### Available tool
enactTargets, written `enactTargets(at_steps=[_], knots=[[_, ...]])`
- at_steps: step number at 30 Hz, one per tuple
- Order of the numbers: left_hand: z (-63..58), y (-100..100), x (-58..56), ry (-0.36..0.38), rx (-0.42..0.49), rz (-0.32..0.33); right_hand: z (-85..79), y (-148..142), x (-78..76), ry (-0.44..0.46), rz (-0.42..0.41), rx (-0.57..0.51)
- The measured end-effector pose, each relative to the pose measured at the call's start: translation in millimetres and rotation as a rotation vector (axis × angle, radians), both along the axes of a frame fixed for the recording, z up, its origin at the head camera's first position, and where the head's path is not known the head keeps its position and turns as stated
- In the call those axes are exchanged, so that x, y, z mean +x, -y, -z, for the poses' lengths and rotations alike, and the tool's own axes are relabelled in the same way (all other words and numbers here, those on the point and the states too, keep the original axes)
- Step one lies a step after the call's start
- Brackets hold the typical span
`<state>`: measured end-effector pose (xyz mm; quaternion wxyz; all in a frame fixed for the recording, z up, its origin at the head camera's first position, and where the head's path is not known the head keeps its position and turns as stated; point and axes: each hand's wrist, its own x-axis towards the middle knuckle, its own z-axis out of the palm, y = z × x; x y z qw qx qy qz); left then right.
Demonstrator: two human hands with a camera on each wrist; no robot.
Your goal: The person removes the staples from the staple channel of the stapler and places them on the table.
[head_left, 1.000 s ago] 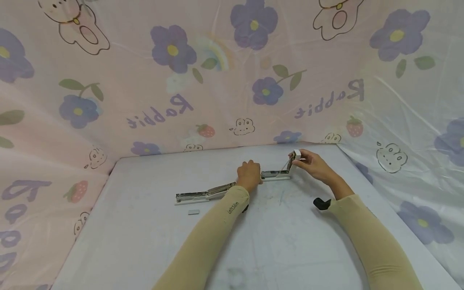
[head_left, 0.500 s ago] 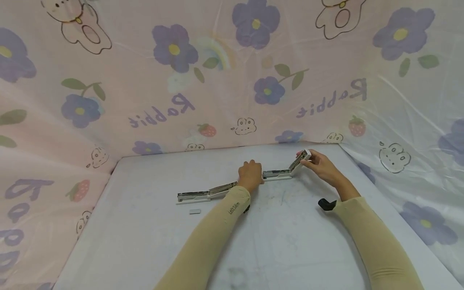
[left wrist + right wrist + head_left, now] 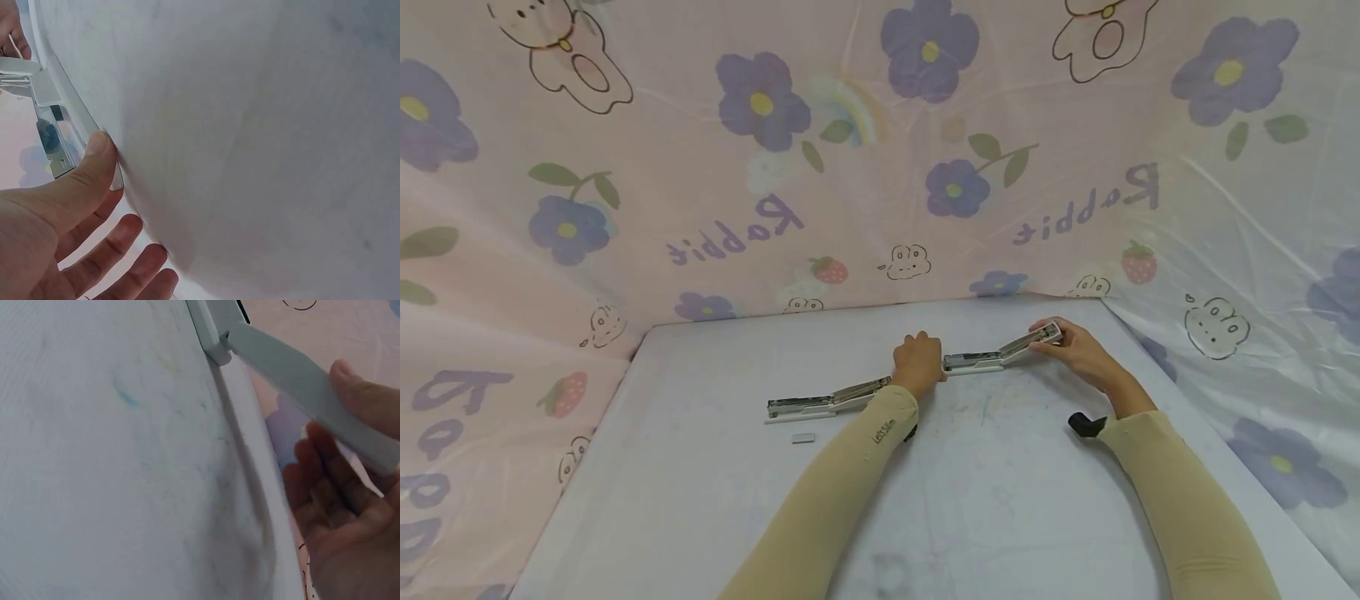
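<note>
An opened white stapler (image 3: 973, 361) lies on the table, its metal staple channel facing up. My left hand (image 3: 917, 364) pinches the end of its base between thumb and index finger, as the left wrist view shows; the other fingers are spread beneath. My right hand (image 3: 1081, 358) holds the swung-back top arm (image 3: 294, 375) of this stapler, thumb on one side and fingers on the other, tilted up off the table. A second opened stapler (image 3: 800, 407) lies to the left, partly hidden behind my left forearm. Near it rests a small grey strip (image 3: 803, 437), probably staples.
The white table (image 3: 985, 500) ends at a patterned cloth (image 3: 850, 192) that hangs at the back and both sides. Black wrist mounts, one at the right sleeve (image 3: 1086, 425), stick out near the tabletop.
My right hand has swung the stapler's top arm back and down to the right, from nearly upright to a shallow slant. My left hand stays on the base.
</note>
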<state>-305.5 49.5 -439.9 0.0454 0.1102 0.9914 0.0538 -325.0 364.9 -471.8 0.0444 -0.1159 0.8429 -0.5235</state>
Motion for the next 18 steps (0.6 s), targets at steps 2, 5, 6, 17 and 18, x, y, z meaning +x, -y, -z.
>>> enactTargets(at_steps=[2,5,6,17,18], knots=[[-0.4,0.0,0.0,0.004,0.000,-0.001,1.5,-1.5,-0.8,-0.012,0.014,0.049],[0.1,-0.2,-1.3,0.007,0.000,-0.001,3.0,-3.1,-2.3,-0.030,0.027,0.137],[0.7,-0.3,-2.1,0.008,0.001,-0.002,3.1,-3.7,-2.8,-0.038,0.029,0.170],[4.5,2.5,-3.6,-0.007,0.021,0.012,-5.9,8.1,-5.0,-0.243,0.026,0.343],[4.6,3.2,-3.0,-0.010,0.029,0.015,-6.8,10.3,-4.4,-0.257,0.034,0.347]])
